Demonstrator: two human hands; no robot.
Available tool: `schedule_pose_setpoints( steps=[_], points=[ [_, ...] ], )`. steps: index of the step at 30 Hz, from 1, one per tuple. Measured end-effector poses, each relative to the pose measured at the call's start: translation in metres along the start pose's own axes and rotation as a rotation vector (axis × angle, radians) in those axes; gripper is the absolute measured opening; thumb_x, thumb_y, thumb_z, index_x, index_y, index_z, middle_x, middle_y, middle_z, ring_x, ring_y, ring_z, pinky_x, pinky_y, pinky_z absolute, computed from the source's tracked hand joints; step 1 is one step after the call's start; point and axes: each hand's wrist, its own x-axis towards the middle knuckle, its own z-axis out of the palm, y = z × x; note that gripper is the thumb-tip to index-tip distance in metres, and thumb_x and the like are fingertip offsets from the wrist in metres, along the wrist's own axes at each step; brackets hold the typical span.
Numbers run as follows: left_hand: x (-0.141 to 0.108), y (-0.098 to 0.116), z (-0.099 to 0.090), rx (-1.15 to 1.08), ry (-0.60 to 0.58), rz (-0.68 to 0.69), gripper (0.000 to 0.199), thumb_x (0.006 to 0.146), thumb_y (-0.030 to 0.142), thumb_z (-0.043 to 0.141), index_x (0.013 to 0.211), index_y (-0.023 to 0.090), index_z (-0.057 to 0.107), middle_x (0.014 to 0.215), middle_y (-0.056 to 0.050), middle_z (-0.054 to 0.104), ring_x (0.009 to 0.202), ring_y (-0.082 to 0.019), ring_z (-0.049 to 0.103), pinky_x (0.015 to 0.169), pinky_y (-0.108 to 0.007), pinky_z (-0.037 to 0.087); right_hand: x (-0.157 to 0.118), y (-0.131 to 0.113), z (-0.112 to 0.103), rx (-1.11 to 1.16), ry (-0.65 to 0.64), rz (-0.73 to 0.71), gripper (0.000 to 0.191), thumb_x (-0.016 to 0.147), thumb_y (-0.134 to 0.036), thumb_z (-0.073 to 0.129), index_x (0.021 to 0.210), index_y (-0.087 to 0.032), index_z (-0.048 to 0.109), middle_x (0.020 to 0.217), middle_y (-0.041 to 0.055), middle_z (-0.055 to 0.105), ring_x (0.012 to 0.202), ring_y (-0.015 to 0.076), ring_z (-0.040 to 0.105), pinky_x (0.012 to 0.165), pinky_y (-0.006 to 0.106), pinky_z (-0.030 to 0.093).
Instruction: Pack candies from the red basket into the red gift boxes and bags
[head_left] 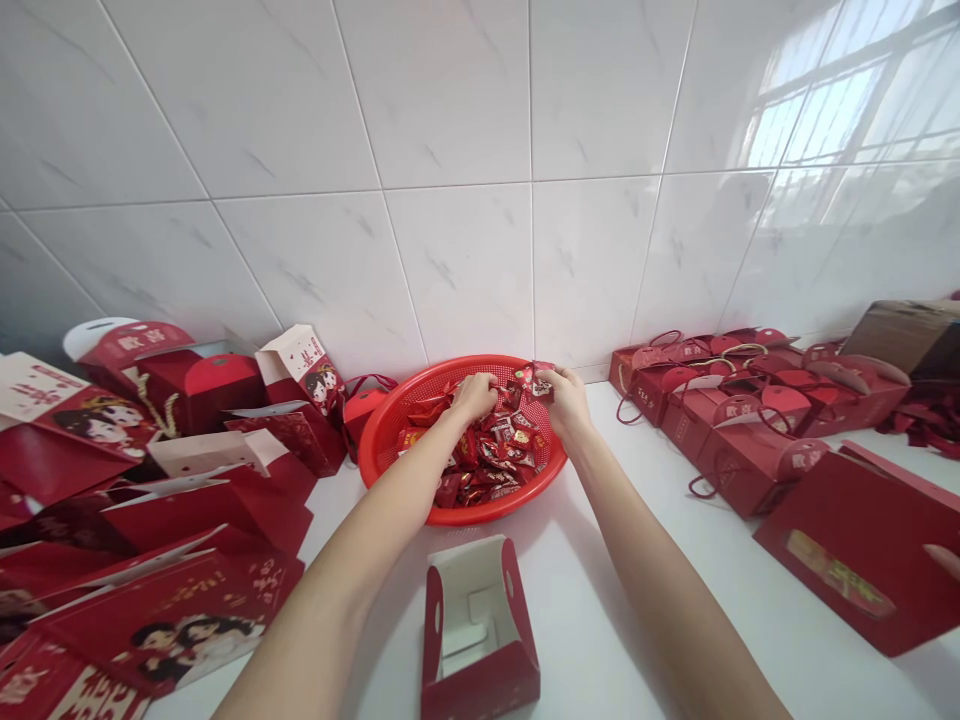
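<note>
A red plastic basket (369, 455) full of small wrapped candies (499, 450) stands against the tiled wall. My left hand (475, 395) reaches over the candies inside it, fingers curled together; what they pinch, if anything, is hidden. At the basket's right rim, my right hand (568, 403) grips a red candy packet (535, 379) with white lettering. In front of the basket, between my forearms, sits a dark red gift box (480, 680) with its top open. Its pale inside shows no contents.
Several red gift boxes and bags (187, 600) crowd the left side. Closed gift boxes (739, 435) with cord handles stand in rows at right. Nearer, another person's fingers (943, 560) touch a red box (862, 550). A brown carton (907, 335) sits far right.
</note>
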Motion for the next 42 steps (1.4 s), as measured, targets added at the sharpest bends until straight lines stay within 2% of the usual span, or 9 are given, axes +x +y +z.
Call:
schedule_pose_setpoints(
  steps=[4, 7, 9, 12, 14, 20, 30, 42],
  points=[
    [0.006, -0.006, -0.004, -0.174, 0.104, -0.002, 0.037, 0.08, 0.009, 0.051, 0.106, 0.019, 0.077, 0.115, -0.004, 0.076, 0.109, -0.021, 0.069, 0.095, -0.028, 0.05, 0.002, 0.001, -0.001, -0.002, -0.007, -0.002, 0.015, 0.056, -0.011, 0.065, 0.066, -0.019, 0.058, 0.054, -0.0045, 0.061, 0.051, 0.0115, 0.055, 0.049, 0.023, 0.045],
    [0.01, -0.008, -0.005, -0.292, 0.142, 0.014, 0.031, 0.083, 0.015, 0.051, 0.096, 0.017, 0.079, 0.105, -0.005, 0.079, 0.102, -0.021, 0.071, 0.092, -0.027, 0.052, 0.002, 0.002, -0.001, -0.007, -0.014, -0.001, 0.016, 0.056, -0.011, 0.066, 0.067, -0.019, 0.058, 0.054, -0.0044, 0.062, 0.051, 0.0119, 0.055, 0.05, 0.024, 0.046],
    [0.011, -0.009, -0.006, -0.457, 0.162, 0.042, 0.025, 0.082, 0.021, 0.055, 0.087, 0.016, 0.079, 0.096, -0.007, 0.08, 0.096, -0.022, 0.072, 0.089, -0.03, 0.053, 0.003, 0.002, -0.002, -0.01, -0.019, -0.003, 0.017, 0.056, -0.011, 0.066, 0.067, -0.019, 0.058, 0.055, -0.0044, 0.062, 0.051, 0.0119, 0.056, 0.05, 0.024, 0.047],
    [0.013, -0.01, -0.006, -0.723, 0.168, 0.094, 0.014, 0.071, 0.022, 0.067, 0.078, 0.016, 0.077, 0.088, -0.007, 0.079, 0.09, -0.023, 0.072, 0.087, -0.033, 0.053, 0.003, 0.003, -0.002, -0.016, -0.024, -0.01, 0.017, 0.055, -0.01, 0.067, 0.067, -0.019, 0.059, 0.056, -0.0046, 0.064, 0.051, 0.0114, 0.055, 0.05, 0.023, 0.046],
    [0.014, -0.01, -0.006, -0.804, 0.164, 0.101, 0.013, 0.065, 0.018, 0.069, 0.075, 0.016, 0.076, 0.087, -0.006, 0.079, 0.087, -0.022, 0.072, 0.087, -0.034, 0.053, 0.004, 0.003, -0.002, -0.021, -0.026, -0.015, 0.017, 0.055, -0.009, 0.067, 0.067, -0.019, 0.059, 0.057, -0.0044, 0.064, 0.052, 0.0115, 0.056, 0.05, 0.023, 0.046],
    [0.015, -0.009, -0.01, -0.99, 0.152, 0.094, 0.014, 0.061, 0.013, 0.068, 0.073, 0.015, 0.074, 0.078, -0.005, 0.077, 0.08, -0.02, 0.071, 0.087, -0.036, 0.053, 0.006, 0.005, -0.004, -0.034, -0.031, -0.025, 0.015, 0.056, -0.01, 0.067, 0.067, -0.018, 0.061, 0.058, -0.0035, 0.065, 0.053, 0.0112, 0.057, 0.05, 0.022, 0.045],
    [0.009, -0.005, -0.017, -1.071, 0.127, 0.115, 0.017, 0.056, 0.013, 0.072, 0.073, 0.015, 0.073, 0.078, -0.003, 0.076, 0.08, -0.019, 0.069, 0.087, -0.036, 0.054, 0.007, 0.005, -0.006, -0.039, -0.05, -0.001, 0.02, 0.056, -0.009, 0.071, 0.069, -0.019, 0.058, 0.06, -0.0031, 0.066, 0.055, 0.0131, 0.06, 0.05, 0.024, 0.05],
    [0.005, -0.006, -0.019, -1.003, 0.04, 0.173, 0.024, 0.06, 0.016, 0.081, 0.084, 0.013, 0.076, 0.095, -0.007, 0.078, 0.097, -0.023, 0.07, 0.099, -0.043, 0.051, 0.002, 0.002, -0.004, -0.025, -0.056, 0.023, 0.019, 0.057, -0.008, 0.07, 0.068, -0.019, 0.058, 0.06, -0.0013, 0.066, 0.057, 0.0141, 0.061, 0.049, 0.024, 0.051]
  ],
)
